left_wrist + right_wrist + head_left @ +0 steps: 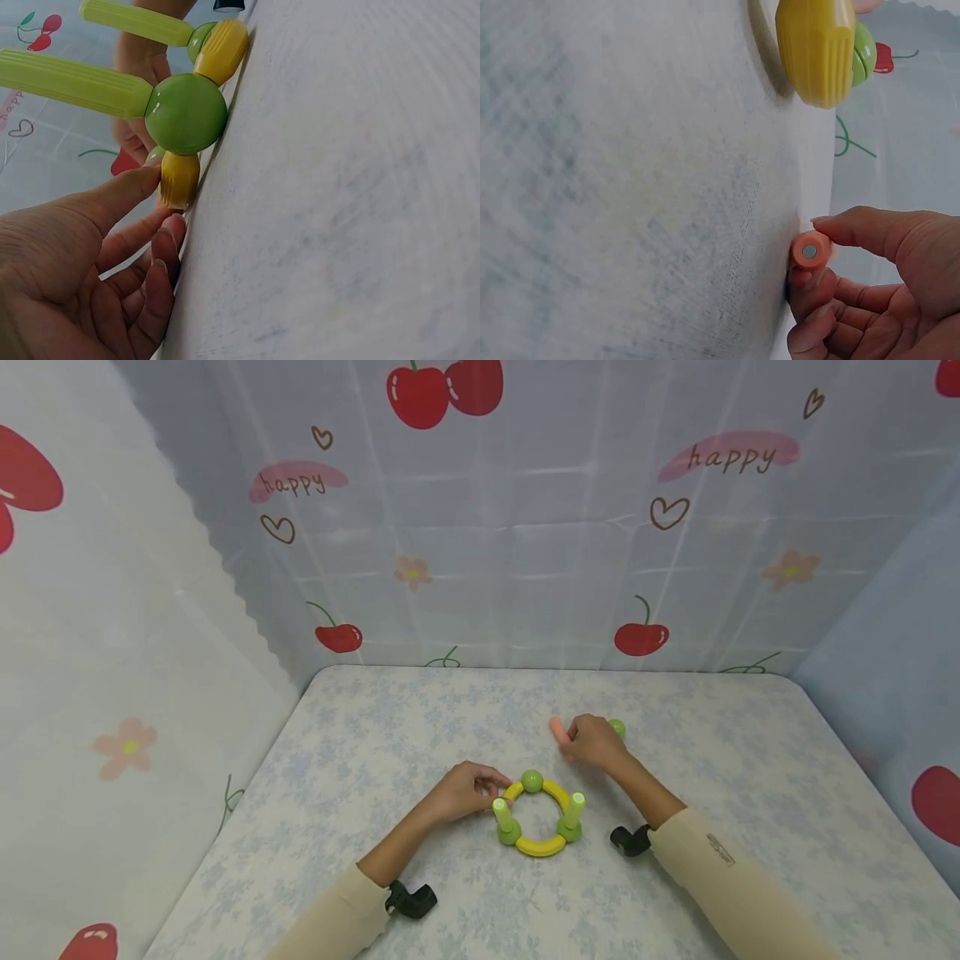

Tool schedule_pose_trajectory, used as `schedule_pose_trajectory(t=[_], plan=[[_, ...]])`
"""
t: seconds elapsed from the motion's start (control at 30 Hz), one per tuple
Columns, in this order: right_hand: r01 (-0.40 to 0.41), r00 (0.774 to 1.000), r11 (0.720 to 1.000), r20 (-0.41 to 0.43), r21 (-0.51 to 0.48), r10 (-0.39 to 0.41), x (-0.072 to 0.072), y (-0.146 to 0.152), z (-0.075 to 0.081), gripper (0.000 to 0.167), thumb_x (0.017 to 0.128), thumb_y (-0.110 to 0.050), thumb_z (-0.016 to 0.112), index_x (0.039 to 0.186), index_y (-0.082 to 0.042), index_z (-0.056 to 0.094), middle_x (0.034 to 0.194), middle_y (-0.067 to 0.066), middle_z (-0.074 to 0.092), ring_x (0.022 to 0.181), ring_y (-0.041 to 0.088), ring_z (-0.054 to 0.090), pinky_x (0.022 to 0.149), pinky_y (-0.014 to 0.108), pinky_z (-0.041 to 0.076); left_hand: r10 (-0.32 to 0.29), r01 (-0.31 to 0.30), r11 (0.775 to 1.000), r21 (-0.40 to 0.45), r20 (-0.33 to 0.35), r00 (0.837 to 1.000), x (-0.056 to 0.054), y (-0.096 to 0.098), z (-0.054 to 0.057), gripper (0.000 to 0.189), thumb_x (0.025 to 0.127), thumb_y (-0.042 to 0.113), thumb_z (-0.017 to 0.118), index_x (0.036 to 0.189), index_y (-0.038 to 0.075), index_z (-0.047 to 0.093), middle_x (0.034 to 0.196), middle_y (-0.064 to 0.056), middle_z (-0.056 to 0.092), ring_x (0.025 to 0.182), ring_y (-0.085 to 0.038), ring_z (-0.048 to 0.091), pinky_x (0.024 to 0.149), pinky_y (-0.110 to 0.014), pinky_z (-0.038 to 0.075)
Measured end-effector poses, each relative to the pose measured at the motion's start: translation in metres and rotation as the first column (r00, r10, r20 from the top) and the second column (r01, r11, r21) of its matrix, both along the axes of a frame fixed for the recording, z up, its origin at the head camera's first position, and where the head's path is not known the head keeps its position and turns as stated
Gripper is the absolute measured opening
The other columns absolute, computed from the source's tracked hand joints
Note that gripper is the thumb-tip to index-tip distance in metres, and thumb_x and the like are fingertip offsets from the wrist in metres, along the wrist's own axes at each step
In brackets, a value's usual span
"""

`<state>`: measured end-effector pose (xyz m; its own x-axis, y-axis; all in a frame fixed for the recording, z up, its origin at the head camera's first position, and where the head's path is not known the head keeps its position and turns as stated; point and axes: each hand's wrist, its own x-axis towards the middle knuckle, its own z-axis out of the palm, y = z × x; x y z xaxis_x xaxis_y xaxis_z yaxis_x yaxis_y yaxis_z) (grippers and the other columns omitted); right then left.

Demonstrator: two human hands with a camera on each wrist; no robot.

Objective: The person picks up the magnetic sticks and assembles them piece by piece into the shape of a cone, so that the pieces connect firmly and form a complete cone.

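Note:
A ring of yellow curved rods [541, 847] joined by green balls [532, 781] lies on the table. Two light-green straight rods [573, 810] stand up from its two nearer balls. At the ring's left side my left hand [467, 791] pinches a yellow curved rod [180, 180] between thumb and fingers. Beyond the ring, my right hand [595, 742] pinches an orange rod [558, 730] low at the table top. One end of that rod, with a round silvery disc in it, faces the right wrist camera. Another green ball [617, 727] is partly hidden behind the right hand.
The table [360, 735] has a pale cloth with a bluish floral pattern. Curtains [487, 527] printed with cherries and hearts hang behind it and at both sides. Black wrist cameras [411, 900] stick out from both sleeves near the table top.

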<state>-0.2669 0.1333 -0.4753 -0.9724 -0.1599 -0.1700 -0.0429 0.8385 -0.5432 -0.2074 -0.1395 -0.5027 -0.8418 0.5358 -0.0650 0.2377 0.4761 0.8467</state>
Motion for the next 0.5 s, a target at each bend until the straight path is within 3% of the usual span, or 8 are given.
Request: schedule_pose_trajectory(t=[0.5], plan=[[-0.028, 0.999, 0.973, -0.044, -0.229, 0.018, 0.024, 0.002, 0.003, 0.025, 0.095, -0.013, 0.071, 0.112, 0.004, 0.065, 0.074, 0.005, 0.067, 0.056, 0.017, 0.060, 0.051, 0.029, 0.048, 0.008, -0.008, 1.000, 0.002, 0.005, 1.000, -0.001, 0.000, -0.001, 0.029, 0.089, 0.026, 0.082, 0.113, 0.010, 0.077, 0.079, 0.004, 0.068, 0.053, -0.012, 0.057, 0.050, -0.025, 0.049]])
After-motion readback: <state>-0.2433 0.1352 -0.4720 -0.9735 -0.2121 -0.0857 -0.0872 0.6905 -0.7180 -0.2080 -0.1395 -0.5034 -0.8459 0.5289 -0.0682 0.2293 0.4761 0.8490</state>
